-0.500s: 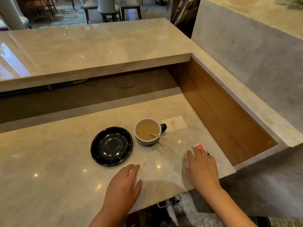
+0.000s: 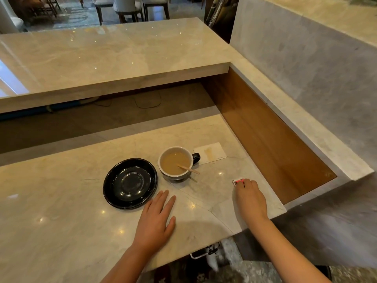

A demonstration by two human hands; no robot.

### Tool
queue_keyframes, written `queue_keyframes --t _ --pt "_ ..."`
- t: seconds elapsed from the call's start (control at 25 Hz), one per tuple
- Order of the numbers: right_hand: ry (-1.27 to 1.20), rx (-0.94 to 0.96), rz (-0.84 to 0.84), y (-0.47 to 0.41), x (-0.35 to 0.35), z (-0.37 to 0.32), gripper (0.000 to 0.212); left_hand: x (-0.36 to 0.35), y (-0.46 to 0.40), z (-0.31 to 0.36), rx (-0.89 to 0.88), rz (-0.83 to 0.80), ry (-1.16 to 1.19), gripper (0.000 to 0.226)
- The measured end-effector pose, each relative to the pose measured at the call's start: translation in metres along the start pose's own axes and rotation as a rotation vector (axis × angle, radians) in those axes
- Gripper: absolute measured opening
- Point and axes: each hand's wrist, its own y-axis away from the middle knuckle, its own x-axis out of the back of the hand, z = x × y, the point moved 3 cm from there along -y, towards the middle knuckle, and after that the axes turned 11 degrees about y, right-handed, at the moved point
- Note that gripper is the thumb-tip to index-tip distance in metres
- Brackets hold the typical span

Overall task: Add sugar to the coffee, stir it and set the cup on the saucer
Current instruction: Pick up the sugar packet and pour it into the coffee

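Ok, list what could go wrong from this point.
The wooden stirrer leans over the cup rim on the side nearest the right hand; reaching in with the sugar packet could knock it out or splash coffee.
The packet sits close to the counter edge beside the drop; a fumbled pinch might push it off.
The cup looks fairly full, so lifting it onto the saucer may spill.

A glossy marble counter (image 2: 61,190) sits below a raised marble ledge (image 2: 114,58). Chairs (image 2: 126,7) stand beyond. A wood panel (image 2: 265,127) lines the right side.
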Motion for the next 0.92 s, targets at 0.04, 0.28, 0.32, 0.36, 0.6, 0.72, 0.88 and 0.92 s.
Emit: queue_keyframes --t 0.04,0.28,0.32,0.36,0.6,0.72,0.88,0.92 --pt "-0.025 -0.001 0.033 0.000 -0.001 0.002 0.018 0.000 0.001 -0.001 0.001 0.005 0.011 0.056" --pt "-0.158 -0.001 0.044 0.005 -0.015 0.007 0.017 0.001 0.002 -0.001 0.008 0.009 0.028 0.056" --pt "-0.196 -0.035 0.031 0.006 -0.019 0.010 0.010 0.000 0.002 -0.002 0.010 0.005 0.026 0.056" --pt "-0.257 -0.066 0.029 0.006 -0.021 0.012 0.005 0.000 0.002 -0.002 0.009 0.006 0.025 0.056" --pt "-0.867 -0.391 0.195 0.006 -0.009 0.027 0.007 0.000 0.003 -0.001 0.018 0.008 0.037 0.056" --pt "-1.405 -0.561 0.040 -0.001 -0.004 0.018 0.016 0.000 0.004 -0.002 0.022 -0.007 0.022 0.056" --pt "-1.759 -0.565 -0.142 -0.013 0.018 -0.007 0.015 -0.001 0.004 -0.004 0.014 -0.002 0.035 0.056" --pt "-1.787 -0.542 -0.149 -0.017 0.024 -0.013 0.016 -0.001 0.004 -0.004 0.010 -0.001 0.041 0.056"
